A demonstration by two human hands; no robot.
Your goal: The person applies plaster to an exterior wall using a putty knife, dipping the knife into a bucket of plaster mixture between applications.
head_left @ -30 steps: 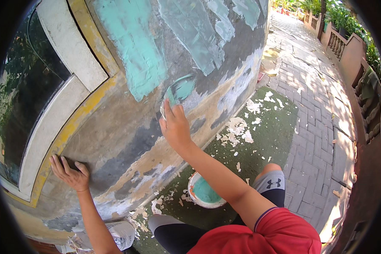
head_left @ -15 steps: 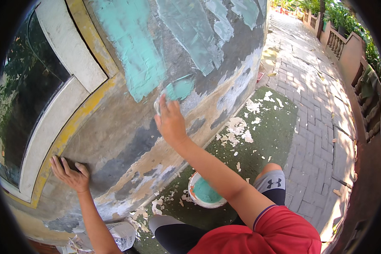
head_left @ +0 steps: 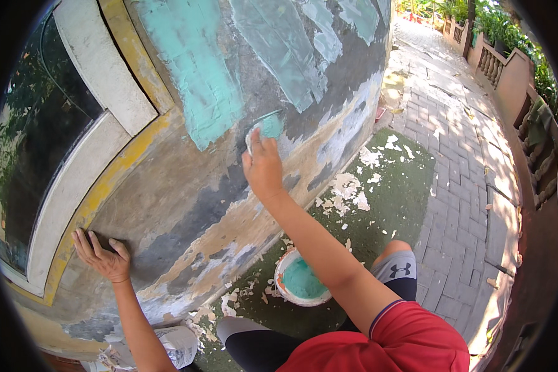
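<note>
My right hand (head_left: 265,170) is closed around the pale handle of a putty knife (head_left: 270,127). Its blade, smeared with teal paste, lies against or very close to the bare grey wall (head_left: 195,177). To its left is a thick teal patch (head_left: 204,99); thinner, greyer teal strokes (head_left: 279,59) lie above it. My left hand (head_left: 105,257) rests on the wall beside the yellow window border, fingers stretched out and holding nothing. Below my right forearm stands a white bucket (head_left: 280,282) with teal paste (head_left: 304,280) inside, its right side partly covered by the arm.
A white-framed window (head_left: 96,155) with dark glass curves along the left. Pale paint flakes (head_left: 347,189) litter a green mat (head_left: 397,180) at the wall's foot. Grey paving (head_left: 456,204) runs along the right toward a balustrade (head_left: 491,68). A whitish plastic bag (head_left: 178,344) sits by my left forearm.
My right hand and the putty knife have moved a little to the right along the wall. My left hand stays in the same place.
</note>
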